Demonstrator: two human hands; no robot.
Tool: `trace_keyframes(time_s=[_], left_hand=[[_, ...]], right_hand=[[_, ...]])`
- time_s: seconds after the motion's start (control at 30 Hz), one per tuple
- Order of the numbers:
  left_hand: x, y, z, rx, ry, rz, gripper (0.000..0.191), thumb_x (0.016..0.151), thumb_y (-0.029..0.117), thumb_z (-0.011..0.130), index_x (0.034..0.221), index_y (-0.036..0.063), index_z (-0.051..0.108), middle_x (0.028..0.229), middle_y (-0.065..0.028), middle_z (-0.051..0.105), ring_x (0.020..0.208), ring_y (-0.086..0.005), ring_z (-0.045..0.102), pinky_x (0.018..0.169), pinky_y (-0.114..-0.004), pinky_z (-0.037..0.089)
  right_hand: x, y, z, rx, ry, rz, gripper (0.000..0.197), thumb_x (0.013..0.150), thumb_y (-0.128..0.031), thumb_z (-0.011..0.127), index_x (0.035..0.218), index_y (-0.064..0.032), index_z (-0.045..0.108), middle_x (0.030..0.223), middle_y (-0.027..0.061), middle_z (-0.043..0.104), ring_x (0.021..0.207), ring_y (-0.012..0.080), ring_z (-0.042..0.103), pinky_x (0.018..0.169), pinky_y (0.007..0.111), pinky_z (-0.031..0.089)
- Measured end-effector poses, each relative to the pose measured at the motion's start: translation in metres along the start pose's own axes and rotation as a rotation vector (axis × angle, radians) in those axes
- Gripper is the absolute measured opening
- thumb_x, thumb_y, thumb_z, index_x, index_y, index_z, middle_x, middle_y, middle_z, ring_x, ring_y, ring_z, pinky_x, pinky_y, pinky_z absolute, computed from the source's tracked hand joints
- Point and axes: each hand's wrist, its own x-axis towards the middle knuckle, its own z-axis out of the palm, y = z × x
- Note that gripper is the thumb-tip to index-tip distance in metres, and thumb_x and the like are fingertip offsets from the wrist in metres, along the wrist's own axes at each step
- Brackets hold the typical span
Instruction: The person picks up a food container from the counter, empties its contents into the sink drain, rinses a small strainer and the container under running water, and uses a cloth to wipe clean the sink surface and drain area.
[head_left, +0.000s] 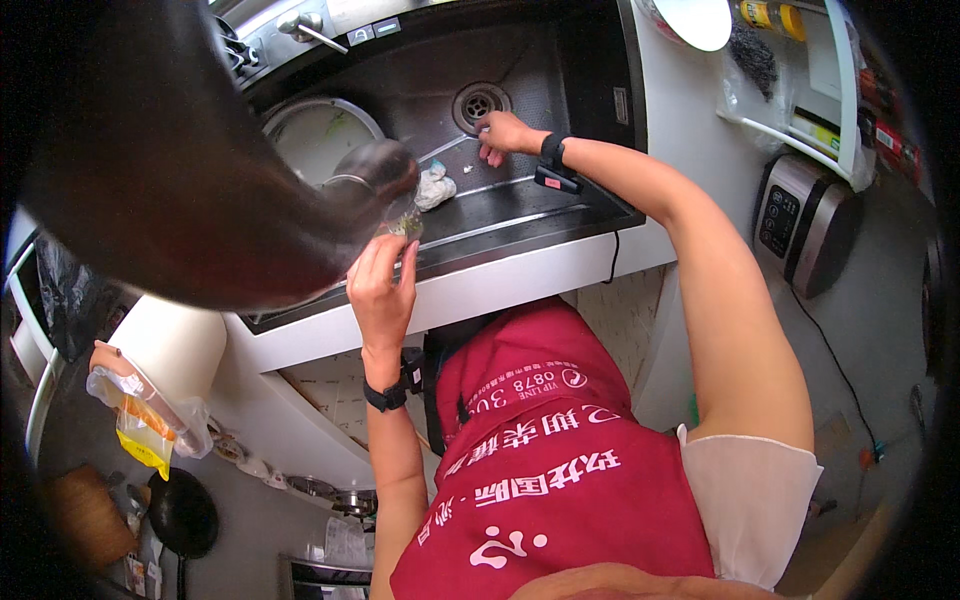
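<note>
My left hand (381, 289) is at the sink's front edge, its thumb and fingers pinching a see-through plastic item (409, 224) with green bits in it. A large dark, blurred curved object (281, 217), perhaps a faucet, hides part of that item. Over the black sink basin (420, 64), my right hand (504, 138) reaches down beside the drain strainer (480, 105) with curled fingers. Something small and pale shows at its fingertips, but whether it is held is unclear. Between the hands lies a crumpled white wad (435, 187) with a bluish patch. A small white scrap (468, 169) is nearby.
A round basin (375, 120) of cloudy water with green bits sits at the sink's left. A lever handle (311, 32) rises behind it. On the right are a white rack (787, 139) and a metal-and-black appliance (802, 225). A white bin (176, 337) stands left, above a black pan (182, 514).
</note>
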Motion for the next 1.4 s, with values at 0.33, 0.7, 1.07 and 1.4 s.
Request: trace_keyframes(time_s=[0.33,0.7,1.07,1.4], left_hand=[[0.004,0.004,0.008,-0.024,-0.047,0.014,0.015,0.082,0.002,0.077,0.094,0.0023,0.068,0.094,-0.0122,0.069,0.088,-0.0332,0.063,0.081,-0.042,0.049],[0.013,0.006,0.012,0.014,-0.136,0.089,0.015,0.083,0.005,0.076,0.095,0.0036,0.067,0.093,-0.0112,0.067,0.086,-0.0328,0.062,0.078,-0.042,0.050],[0.065,0.006,0.035,0.081,-0.302,0.215,0.010,0.087,0.011,0.071,0.092,0.0042,0.066,0.087,-0.0120,0.062,0.086,-0.0322,0.061,0.075,-0.042,0.050],[0.074,-0.005,0.051,0.073,-0.326,0.146,0.010,0.089,0.011,0.068,0.095,0.0036,0.065,0.092,-0.0122,0.063,0.096,-0.0337,0.062,0.078,-0.044,0.053]], right_hand=[[-0.058,0.007,0.009,-0.229,0.188,-0.074,0.024,0.087,-0.020,0.067,0.081,0.0036,0.070,0.073,0.0141,0.073,0.065,0.0258,0.074,0.068,0.040,0.060],[-0.055,0.018,-0.025,-0.702,0.523,-0.273,0.041,0.089,-0.003,0.053,0.130,-0.0006,0.053,0.118,0.0244,0.055,0.112,0.0427,0.057,0.090,0.051,0.053],[-0.077,0.001,-0.022,-0.961,0.006,-0.201,0.017,0.089,-0.006,0.056,0.095,0.0033,0.069,0.122,0.0274,0.065,0.109,0.0395,0.068,0.085,0.049,0.058],[-0.111,-0.062,-0.037,1.247,-0.289,-0.387,0.028,0.107,-0.026,0.045,0.083,-0.0111,0.049,0.076,-0.0032,0.044,0.064,0.0099,0.040,0.064,0.024,0.036]])
